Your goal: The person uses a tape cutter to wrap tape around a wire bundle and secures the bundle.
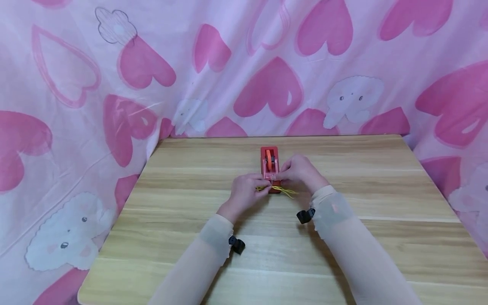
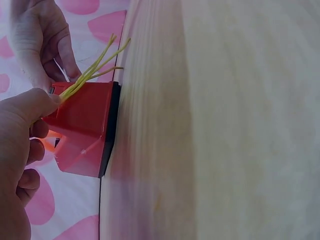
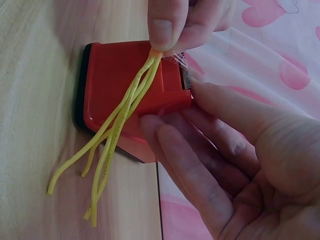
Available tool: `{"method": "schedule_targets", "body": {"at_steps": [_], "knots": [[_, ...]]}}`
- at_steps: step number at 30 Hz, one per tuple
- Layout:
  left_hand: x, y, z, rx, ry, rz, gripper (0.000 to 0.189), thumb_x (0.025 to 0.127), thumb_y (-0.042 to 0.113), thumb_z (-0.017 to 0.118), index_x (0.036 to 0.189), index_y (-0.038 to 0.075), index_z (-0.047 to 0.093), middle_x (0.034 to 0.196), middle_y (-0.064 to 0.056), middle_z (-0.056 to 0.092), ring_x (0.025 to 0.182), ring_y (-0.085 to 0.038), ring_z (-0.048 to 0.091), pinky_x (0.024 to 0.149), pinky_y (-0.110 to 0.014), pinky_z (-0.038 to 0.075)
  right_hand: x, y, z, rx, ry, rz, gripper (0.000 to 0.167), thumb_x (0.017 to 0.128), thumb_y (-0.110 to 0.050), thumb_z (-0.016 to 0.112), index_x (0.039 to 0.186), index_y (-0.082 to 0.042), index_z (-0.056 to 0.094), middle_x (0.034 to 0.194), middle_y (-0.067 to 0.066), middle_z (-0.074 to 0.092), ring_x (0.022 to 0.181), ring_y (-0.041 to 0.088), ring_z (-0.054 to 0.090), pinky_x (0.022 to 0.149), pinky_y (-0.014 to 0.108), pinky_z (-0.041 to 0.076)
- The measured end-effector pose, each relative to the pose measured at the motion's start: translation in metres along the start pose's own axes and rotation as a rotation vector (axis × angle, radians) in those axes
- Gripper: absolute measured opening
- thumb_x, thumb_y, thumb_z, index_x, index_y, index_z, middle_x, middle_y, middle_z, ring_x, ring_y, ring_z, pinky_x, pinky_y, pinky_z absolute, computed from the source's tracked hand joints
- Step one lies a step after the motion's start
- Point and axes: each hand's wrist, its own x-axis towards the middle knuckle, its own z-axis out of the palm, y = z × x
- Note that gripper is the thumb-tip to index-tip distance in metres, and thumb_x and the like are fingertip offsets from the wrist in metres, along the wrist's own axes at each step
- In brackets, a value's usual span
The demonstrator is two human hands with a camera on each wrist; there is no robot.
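Observation:
A red tape dispenser (image 3: 112, 80) with a black base stands on the table, an orange roll core (image 1: 268, 160) inside it. At its front end my left hand (image 1: 245, 192) pinches a bundle of yellow wires (image 3: 122, 117) between thumb and fingers, the loose ends hanging free. A bit of clear tape (image 3: 178, 61) shows between these fingertips and the dispenser's cutting edge. My right hand (image 1: 299, 171) holds the dispenser's front, its thumb at the cutting edge and its fingers along the side. Whether its fingertips also touch the tape is hidden.
The wooden table (image 1: 183, 220) extends around the dispenser on all sides. Behind it and at both sides hangs a pink curtain (image 1: 236, 67) with hearts. A small black camera (image 1: 237, 245) sits on the left wrist, another black camera (image 1: 306, 216) on the right.

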Motion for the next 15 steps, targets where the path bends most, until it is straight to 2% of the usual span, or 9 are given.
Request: {"method": "schedule_targets", "body": {"at_steps": [2,5,9,12,15], "knots": [[0.0007,-0.0017,-0.0007,0.028,-0.007,0.003,0.014,0.093,0.033,0.078,0.105,0.027,0.083,0.109,0.008,0.080,0.096,-0.008,0.075,0.072,-0.024,0.058,0.0014,-0.0018,-0.0001,0.000,-0.005,0.001,0.021,0.086,-0.031,0.086,0.083,-0.011,0.081,0.094,0.016,0.077,0.091,0.024,0.062,0.079,0.035,0.059],[-0.0008,-0.0018,-0.0007,0.061,-0.090,-0.010,0.014,0.094,0.035,0.077,0.106,0.030,0.083,0.111,0.011,0.079,0.097,-0.007,0.074,0.073,-0.023,0.054,0.0037,-0.0025,-0.0003,-0.024,0.002,-0.018,0.022,0.087,-0.032,0.085,0.084,-0.011,0.082,0.093,0.014,0.078,0.093,0.026,0.064,0.085,0.038,0.057],[-0.0042,0.0009,0.0011,0.012,-0.188,-0.044,0.014,0.095,0.037,0.075,0.105,0.033,0.083,0.111,0.013,0.078,0.096,-0.006,0.073,0.073,-0.021,0.051,0.0037,-0.0001,-0.0013,-0.053,0.011,-0.032,0.021,0.088,-0.032,0.084,0.085,-0.011,0.082,0.091,0.011,0.079,0.095,0.025,0.063,0.095,0.042,0.050],[-0.0035,0.0027,-0.0003,-0.046,-0.163,-0.071,0.013,0.094,0.037,0.076,0.104,0.033,0.083,0.109,0.012,0.079,0.096,-0.007,0.073,0.074,-0.021,0.052,0.0018,0.0031,-0.0013,-0.034,0.002,-0.029,0.020,0.087,-0.031,0.085,0.084,-0.011,0.082,0.090,0.012,0.078,0.094,0.024,0.060,0.096,0.043,0.048],[-0.0016,0.0030,-0.0032,-0.065,-0.134,-0.097,0.012,0.093,0.037,0.078,0.103,0.033,0.083,0.106,0.013,0.079,0.095,-0.006,0.073,0.076,-0.022,0.053,0.0006,0.0050,0.0003,0.009,-0.015,-0.024,0.022,0.085,-0.033,0.086,0.084,-0.011,0.082,0.090,0.012,0.078,0.093,0.024,0.063,0.093,0.040,0.049]]}}
